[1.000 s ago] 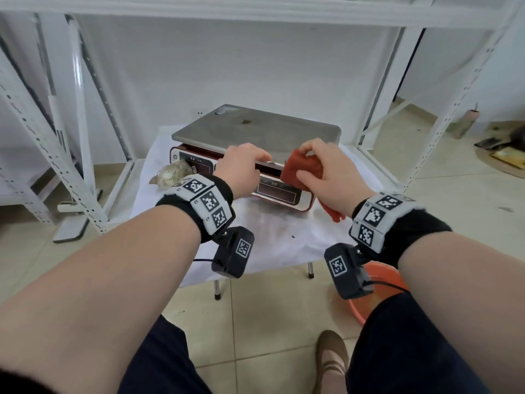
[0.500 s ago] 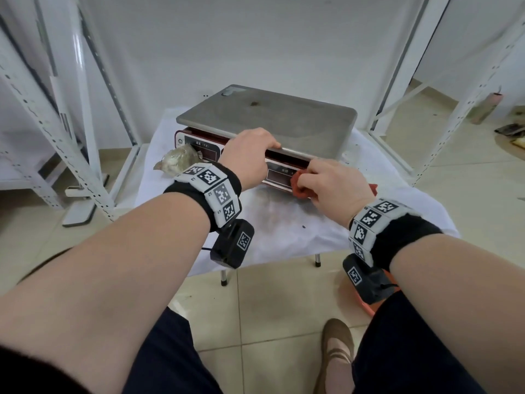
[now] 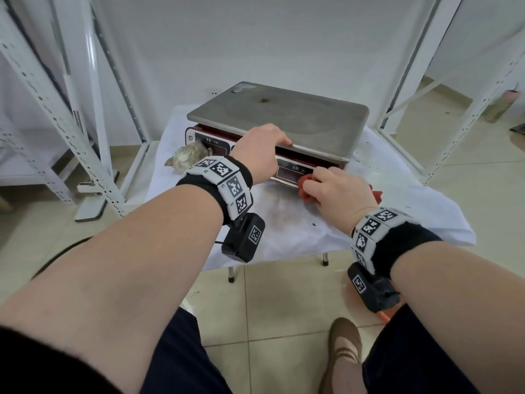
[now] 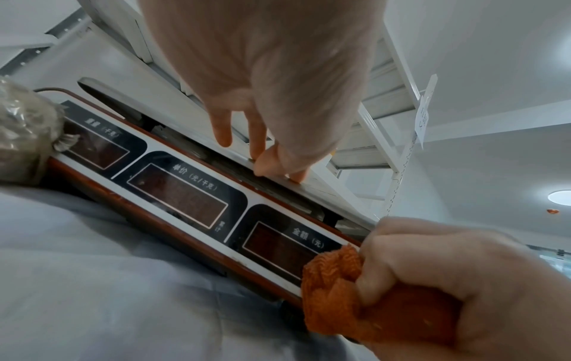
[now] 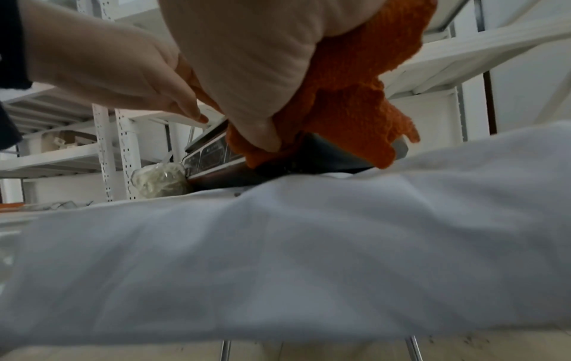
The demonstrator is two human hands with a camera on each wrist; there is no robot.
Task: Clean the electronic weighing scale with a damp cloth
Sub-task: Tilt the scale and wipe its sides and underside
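The electronic scale (image 3: 284, 118) has a steel platter and a red-framed display panel (image 4: 176, 195); it stands on a small table draped in white cloth (image 3: 284, 231). My left hand (image 3: 261, 146) rests on the platter's front rim, fingertips (image 4: 259, 151) pressing on the metal edge. My right hand (image 3: 341, 191) grips a bunched orange-red cloth (image 3: 305, 189) and presses it against the right end of the display panel, low near the base. In the right wrist view the cloth (image 5: 355, 102) hangs over the scale's front corner.
A plastic-wrapped bundle (image 3: 190, 155) lies against the scale's left front corner. White perforated shelf uprights stand on the left (image 3: 56, 109) and on the right (image 3: 468, 109). An orange basin (image 3: 383, 314) sits on the tiled floor under my right wrist.
My right hand has carried the cloth down from the platter's front edge to the lower right of the display panel. My left hand has stayed on the platter rim.
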